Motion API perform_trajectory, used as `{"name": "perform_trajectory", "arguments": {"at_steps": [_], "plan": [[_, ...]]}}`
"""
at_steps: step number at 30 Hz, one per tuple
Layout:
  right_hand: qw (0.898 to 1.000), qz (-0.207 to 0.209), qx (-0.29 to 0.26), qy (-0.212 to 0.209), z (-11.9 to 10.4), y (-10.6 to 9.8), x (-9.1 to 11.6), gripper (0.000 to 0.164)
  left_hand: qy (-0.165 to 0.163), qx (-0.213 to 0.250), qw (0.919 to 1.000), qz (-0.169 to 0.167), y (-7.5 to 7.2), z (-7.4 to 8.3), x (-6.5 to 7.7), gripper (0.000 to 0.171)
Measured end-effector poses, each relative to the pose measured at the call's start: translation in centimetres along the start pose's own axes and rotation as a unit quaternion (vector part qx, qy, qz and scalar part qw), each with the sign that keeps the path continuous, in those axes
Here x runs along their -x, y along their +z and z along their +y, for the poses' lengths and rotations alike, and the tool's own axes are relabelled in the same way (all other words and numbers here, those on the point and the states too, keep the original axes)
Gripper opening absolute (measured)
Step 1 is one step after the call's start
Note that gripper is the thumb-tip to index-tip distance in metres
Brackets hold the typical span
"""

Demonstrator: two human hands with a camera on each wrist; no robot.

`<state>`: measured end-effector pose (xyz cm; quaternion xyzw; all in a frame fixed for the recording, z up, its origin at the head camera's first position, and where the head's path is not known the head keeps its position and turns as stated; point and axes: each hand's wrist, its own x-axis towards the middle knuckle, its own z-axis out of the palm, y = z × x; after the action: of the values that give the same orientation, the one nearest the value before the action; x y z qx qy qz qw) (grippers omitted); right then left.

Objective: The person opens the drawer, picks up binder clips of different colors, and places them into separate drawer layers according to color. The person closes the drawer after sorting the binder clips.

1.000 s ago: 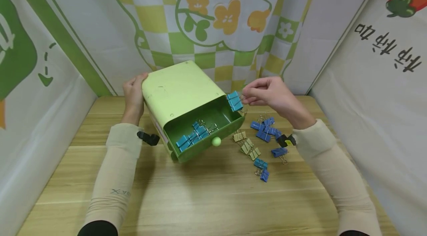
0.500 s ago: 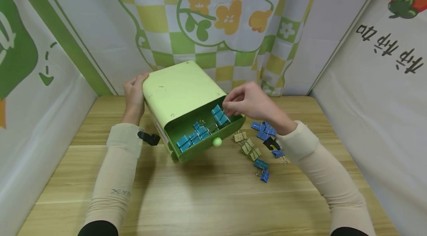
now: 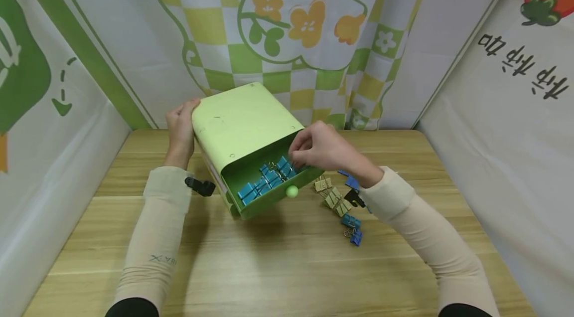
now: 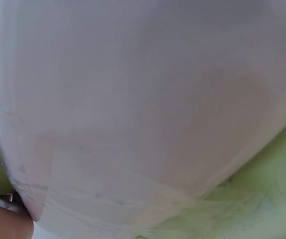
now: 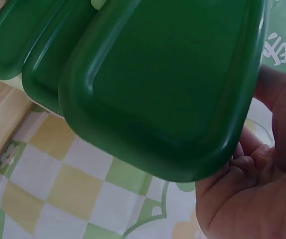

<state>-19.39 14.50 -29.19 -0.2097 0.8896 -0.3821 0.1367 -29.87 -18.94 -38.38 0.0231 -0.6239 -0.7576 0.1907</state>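
A light-green drawer box [image 3: 246,122] is tilted, its dark-green top drawer [image 3: 269,202] pulled out toward me. My left hand [image 3: 180,130] grips the box's back left edge. Inside the drawer several light-blue binder clips [image 3: 264,180] lie in a row. My right hand [image 3: 320,147] reaches over the drawer's right end and pinches another light-blue binder clip [image 3: 284,164] at its wire handle, low beside the row. In the right wrist view the drawer front [image 5: 168,94] hides the fingertips and the clip. The box's pale side [image 4: 133,114] fills the left wrist view.
Right of the box on the wooden table [image 3: 269,267] lie several yellow binder clips [image 3: 334,200], a teal one [image 3: 351,221] and a dark-blue one [image 3: 356,237]. More blue clips [image 3: 352,183] are partly hidden by the right forearm. A patterned cloth [image 3: 287,18] hangs behind.
My right hand has carried the light-blue binder clip left and down, from outside the drawer's right corner into it beside the other clips. The left hand and the box have stayed put.
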Motion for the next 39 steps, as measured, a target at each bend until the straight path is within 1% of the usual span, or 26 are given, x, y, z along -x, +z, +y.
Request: {"name": "perform_trajectory", "arguments": {"at_steps": [4,9,13,16,21,25,31,39], "plan": [[1.0,-0.008,0.007,-0.004,0.1,0.3,-0.1,0.008,0.004,0.01,0.9999,0.002,0.0,-0.1,-0.1,0.032],[1.0,-0.014,0.014,-0.007,0.0,0.5,-0.1,0.011,0.005,0.009,0.9999,-0.001,0.0,-0.2,-0.1,0.036],[1.0,-0.016,0.025,-0.002,0.0,0.5,-0.2,0.01,0.004,0.008,1.0,-0.003,-0.1,-0.1,0.0,0.032],[0.999,-0.018,0.041,0.006,0.1,0.4,-0.2,0.01,0.006,0.008,0.9999,-0.002,-0.2,-0.1,-0.1,0.029],[0.997,-0.014,0.076,0.009,0.3,0.3,-0.2,0.012,0.004,0.007,1.0,-0.002,0.0,-0.1,-0.1,0.031],[0.996,0.0,0.091,0.01,0.3,0.1,-0.1,0.013,0.003,0.005,1.0,-0.002,0.1,-0.2,-0.1,0.036],[0.993,0.044,0.107,0.012,-0.1,-0.7,0.5,0.014,0.001,0.007,1.0,-0.005,0.1,-0.1,0.0,0.036],[0.993,0.088,0.082,-0.004,-0.4,-2.7,2.1,0.017,0.003,0.007,1.0,-0.005,0.0,-0.2,-0.1,0.035]]}}
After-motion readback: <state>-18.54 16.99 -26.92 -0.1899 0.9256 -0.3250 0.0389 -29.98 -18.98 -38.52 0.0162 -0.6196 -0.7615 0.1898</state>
